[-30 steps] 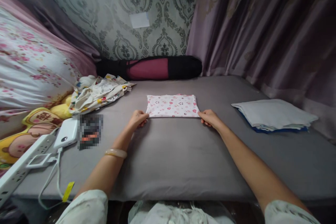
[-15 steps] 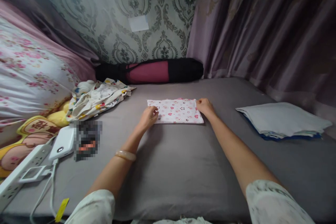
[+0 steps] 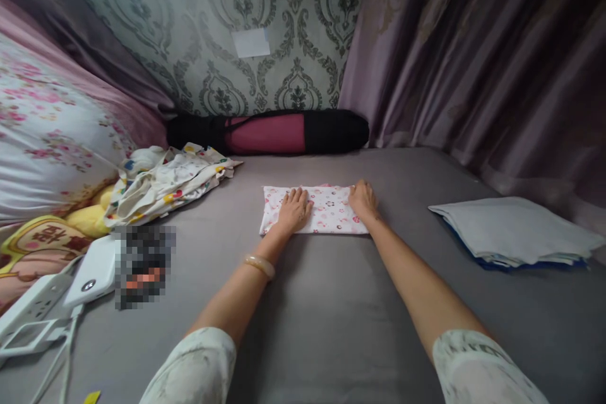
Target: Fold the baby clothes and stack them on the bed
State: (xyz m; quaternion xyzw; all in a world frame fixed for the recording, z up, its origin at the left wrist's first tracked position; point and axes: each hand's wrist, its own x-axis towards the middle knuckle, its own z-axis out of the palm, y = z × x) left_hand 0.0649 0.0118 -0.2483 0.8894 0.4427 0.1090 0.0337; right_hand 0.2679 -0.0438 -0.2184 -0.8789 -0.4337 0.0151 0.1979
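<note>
A folded white cloth (image 3: pixel 326 208) with a pink and red heart and flower print lies as a flat rectangle on the grey bed sheet (image 3: pixel 326 315). My left hand (image 3: pixel 294 208) rests flat on the cloth's left half, its fingers stretched out and a pale bangle on the wrist. At the cloth's right end, my right hand (image 3: pixel 363 199) is closed over the edge, the thumb on the print and the other fingers curled and partly hidden. A bit of pink fabric shows behind the far edge.
To the right lies a stack of folded cloths (image 3: pixel 511 227), pale on top and blue below. A black and maroon long bag (image 3: pixel 267 132) lies along the wall. At left are a crumpled printed cloth (image 3: pixel 175 180), a white power bank (image 3: pixel 92 271), cables and a power strip (image 3: pixel 35 306).
My left hand has moved right from the cloth's left end and now lies flat on it. My right hand has shifted slightly left over the right edge. The view has tilted slightly.
</note>
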